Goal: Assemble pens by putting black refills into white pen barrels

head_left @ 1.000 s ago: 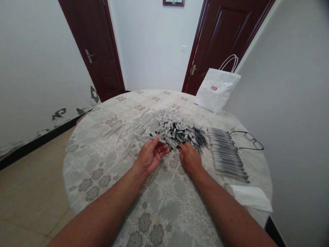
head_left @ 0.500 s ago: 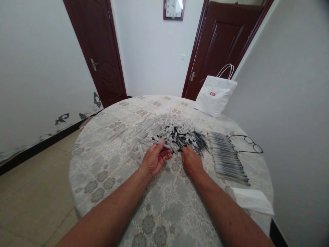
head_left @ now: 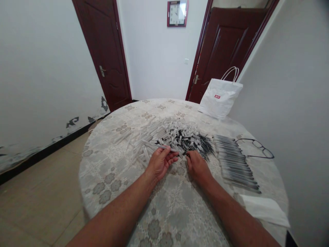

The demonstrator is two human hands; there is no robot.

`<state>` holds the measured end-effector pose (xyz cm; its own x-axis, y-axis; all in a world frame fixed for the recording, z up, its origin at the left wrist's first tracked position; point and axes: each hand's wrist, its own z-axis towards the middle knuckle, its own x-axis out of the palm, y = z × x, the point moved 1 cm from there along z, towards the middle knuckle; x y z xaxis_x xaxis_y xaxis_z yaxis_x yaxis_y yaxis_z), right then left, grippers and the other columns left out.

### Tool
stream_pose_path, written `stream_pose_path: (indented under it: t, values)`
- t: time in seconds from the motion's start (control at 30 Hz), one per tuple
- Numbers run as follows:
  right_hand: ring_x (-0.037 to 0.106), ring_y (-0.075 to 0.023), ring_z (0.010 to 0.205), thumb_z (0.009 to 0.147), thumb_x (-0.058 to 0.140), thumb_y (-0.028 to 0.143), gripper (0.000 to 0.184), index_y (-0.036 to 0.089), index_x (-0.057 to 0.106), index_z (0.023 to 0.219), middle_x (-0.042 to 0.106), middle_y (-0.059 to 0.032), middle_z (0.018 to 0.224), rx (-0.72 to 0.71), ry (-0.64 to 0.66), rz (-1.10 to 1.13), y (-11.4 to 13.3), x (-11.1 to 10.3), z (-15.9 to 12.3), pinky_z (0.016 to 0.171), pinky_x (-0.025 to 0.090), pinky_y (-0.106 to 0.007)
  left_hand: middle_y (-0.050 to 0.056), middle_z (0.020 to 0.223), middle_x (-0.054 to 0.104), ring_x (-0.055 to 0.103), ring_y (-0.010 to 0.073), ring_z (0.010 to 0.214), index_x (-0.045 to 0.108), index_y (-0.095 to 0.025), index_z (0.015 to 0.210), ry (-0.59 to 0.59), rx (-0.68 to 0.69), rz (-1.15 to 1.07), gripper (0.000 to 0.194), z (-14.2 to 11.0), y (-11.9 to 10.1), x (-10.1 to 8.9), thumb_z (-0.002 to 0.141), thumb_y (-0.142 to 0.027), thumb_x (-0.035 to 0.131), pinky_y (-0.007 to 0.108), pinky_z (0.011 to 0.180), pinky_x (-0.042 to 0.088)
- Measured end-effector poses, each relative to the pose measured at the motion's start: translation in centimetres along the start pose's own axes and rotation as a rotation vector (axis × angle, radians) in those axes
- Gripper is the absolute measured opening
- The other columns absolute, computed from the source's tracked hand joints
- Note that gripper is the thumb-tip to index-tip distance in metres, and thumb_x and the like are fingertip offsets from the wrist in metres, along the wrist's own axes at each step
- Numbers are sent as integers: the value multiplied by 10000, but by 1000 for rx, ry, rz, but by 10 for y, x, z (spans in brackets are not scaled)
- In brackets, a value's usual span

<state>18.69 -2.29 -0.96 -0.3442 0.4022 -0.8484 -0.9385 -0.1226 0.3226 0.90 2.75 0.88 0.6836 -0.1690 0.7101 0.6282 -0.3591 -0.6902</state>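
Observation:
A heap of pen parts (head_left: 169, 135) lies in the middle of the round table (head_left: 110, 171): clear barrels on the left, white caps and black refills on the right. My left hand (head_left: 160, 163) is palm-up at the heap's near edge, its fingers curled round a clear pen barrel (head_left: 156, 145). My right hand (head_left: 196, 166) rests knuckles-up at the heap's edge beside the black refills, fingertips tucked into the pile; what they pinch is hidden. A neat row of assembled pens (head_left: 235, 161) lies to the right of my right hand.
Black-rimmed glasses (head_left: 258, 147) lie by the wall right of the pen row. A white paper bag (head_left: 219, 97) stands at the table's far right. A folded white tissue (head_left: 264, 209) lies at the near right edge. Two dark doors and a wall clock (head_left: 177, 13) are behind.
My left hand has closed from an open palm onto a clear barrel. The camera has tilted up, bringing the clock into view. My right hand stays at the pile.

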Motion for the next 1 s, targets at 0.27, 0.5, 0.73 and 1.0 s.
stream_pose_path:
  t: [0.27,0.5,0.73,1.0]
  values:
    - [627,-185,717,946,576,401,251,208,657,1085,690,-45,871,103,-130,575,10,-15,-13,674,488,-296,53,872,729,753,224,840,542,-174,937,29,-31,5,343,-3,5,3,771,-298,816,314,704,616]
    - [611,-168,678,895,645,438,273,197,696,1012,703,-40,838,223,-112,790,9,-13,-12,599,465,-265,62,904,732,750,219,853,568,-161,945,65,-33,34,323,-3,7,2,784,-302,809,315,729,615]
    - [541,-134,590,860,691,433,284,190,676,1004,655,0,732,265,-116,877,10,-7,-13,547,423,-242,81,929,747,745,217,869,592,-154,933,76,-47,70,285,-3,5,3,791,-283,803,330,759,611]
    - [615,-167,715,861,691,414,244,192,694,961,703,-35,834,214,-107,842,13,-9,-11,657,480,-274,77,937,753,740,208,866,620,-164,923,98,-59,118,274,-5,7,4,774,-291,812,354,797,606]
